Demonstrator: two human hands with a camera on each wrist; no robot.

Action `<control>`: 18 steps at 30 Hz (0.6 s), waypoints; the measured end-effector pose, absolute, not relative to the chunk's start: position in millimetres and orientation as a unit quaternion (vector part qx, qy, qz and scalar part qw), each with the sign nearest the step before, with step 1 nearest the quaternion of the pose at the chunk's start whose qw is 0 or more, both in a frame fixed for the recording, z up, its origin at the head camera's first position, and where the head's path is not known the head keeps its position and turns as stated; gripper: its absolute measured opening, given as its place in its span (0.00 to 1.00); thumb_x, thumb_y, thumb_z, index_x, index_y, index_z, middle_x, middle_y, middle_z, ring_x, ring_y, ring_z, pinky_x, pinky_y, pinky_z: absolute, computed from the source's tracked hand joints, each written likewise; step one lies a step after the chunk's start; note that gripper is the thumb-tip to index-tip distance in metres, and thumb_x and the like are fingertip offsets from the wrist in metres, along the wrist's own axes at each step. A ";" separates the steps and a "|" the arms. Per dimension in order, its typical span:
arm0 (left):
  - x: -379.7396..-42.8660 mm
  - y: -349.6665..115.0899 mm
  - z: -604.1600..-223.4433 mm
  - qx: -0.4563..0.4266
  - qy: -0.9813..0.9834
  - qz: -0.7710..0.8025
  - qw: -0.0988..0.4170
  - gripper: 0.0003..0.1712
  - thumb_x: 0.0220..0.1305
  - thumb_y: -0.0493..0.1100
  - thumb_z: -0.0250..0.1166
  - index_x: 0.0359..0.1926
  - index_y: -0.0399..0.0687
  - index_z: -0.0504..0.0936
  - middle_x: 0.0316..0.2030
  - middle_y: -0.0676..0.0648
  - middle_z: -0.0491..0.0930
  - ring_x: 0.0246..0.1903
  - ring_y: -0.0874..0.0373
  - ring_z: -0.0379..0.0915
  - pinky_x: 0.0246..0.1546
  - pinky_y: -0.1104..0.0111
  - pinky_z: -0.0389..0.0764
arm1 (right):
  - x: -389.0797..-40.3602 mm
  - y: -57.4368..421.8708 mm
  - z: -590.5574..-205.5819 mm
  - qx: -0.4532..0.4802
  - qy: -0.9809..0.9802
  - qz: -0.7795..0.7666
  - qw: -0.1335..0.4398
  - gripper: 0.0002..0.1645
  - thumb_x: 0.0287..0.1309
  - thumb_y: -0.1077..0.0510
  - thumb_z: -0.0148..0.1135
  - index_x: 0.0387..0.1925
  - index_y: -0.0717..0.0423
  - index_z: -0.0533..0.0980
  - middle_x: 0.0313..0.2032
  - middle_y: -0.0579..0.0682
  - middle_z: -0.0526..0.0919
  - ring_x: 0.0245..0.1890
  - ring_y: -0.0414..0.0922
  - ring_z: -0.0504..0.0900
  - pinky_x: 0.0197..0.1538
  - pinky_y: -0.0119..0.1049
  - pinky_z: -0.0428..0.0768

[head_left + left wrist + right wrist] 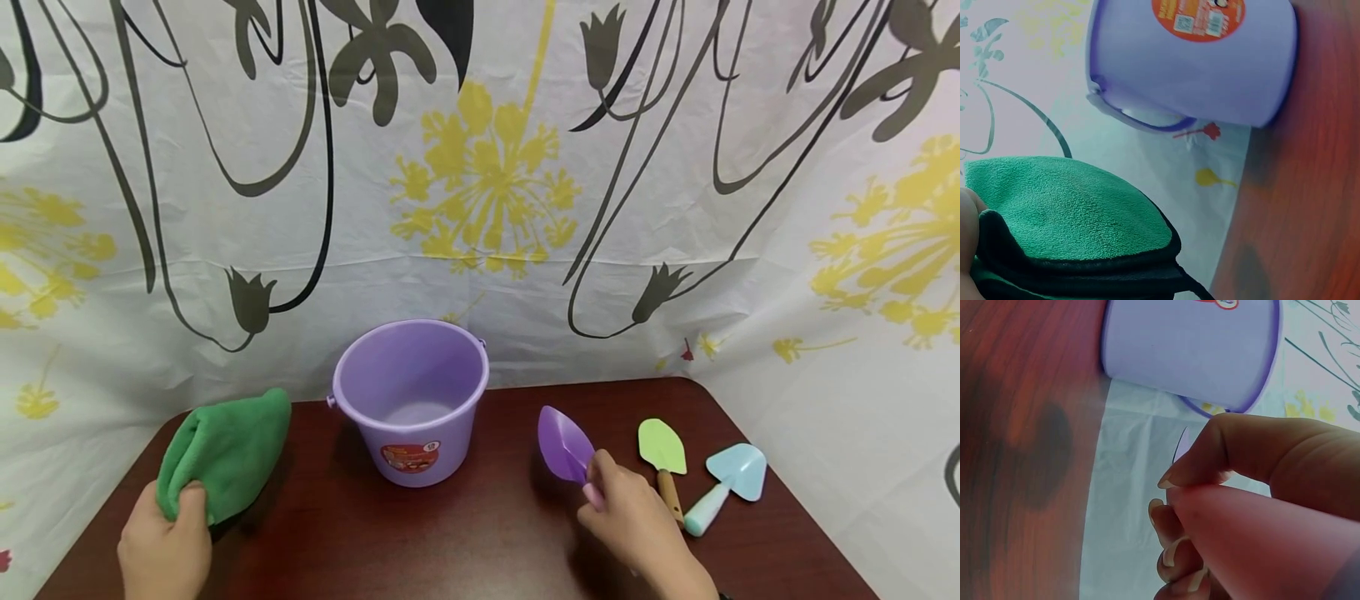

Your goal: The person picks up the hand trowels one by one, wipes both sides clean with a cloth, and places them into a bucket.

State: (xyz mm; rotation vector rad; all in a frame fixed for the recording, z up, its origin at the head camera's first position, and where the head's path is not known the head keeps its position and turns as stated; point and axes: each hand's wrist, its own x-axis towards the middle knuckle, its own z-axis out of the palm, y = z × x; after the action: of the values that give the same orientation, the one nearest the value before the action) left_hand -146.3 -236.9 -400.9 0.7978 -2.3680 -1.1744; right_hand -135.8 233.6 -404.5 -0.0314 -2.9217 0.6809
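At the left of the head view my left hand grips a folded green cloth, thumb on top, held up over the table. In the left wrist view the cloth shows a dark trimmed edge. My right hand holds a small trowel with a purple blade and a pink handle, the blade pointing toward the back left. Between the hands stands a light purple bucket, upright with its mouth facing up and a red-orange label on its front. Only the blade's edge shows in the right wrist view.
Right of my right hand lie a green trowel with a wooden handle and a light blue trowel. They rest on a dark red-brown wooden table. A white patterned curtain hangs behind the table and along its sides.
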 end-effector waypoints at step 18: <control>-132.5 -210.1 -382.9 0.278 -0.813 -0.474 0.191 0.26 0.74 0.54 0.46 0.63 0.44 0.74 0.56 0.31 0.77 0.37 0.62 0.69 0.43 0.56 0.69 | -122.7 224.9 -390.0 0.022 -0.967 0.238 0.089 0.18 0.42 0.64 0.67 0.32 0.43 0.70 0.20 0.39 0.66 0.21 0.32 0.65 0.25 0.28 0.64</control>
State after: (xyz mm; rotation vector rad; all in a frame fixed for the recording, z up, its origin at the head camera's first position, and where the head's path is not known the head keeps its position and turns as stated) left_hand -132.5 -210.1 -382.9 0.7812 -2.2850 -1.3316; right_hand -122.7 224.9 -390.0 0.0664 -2.8764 0.7094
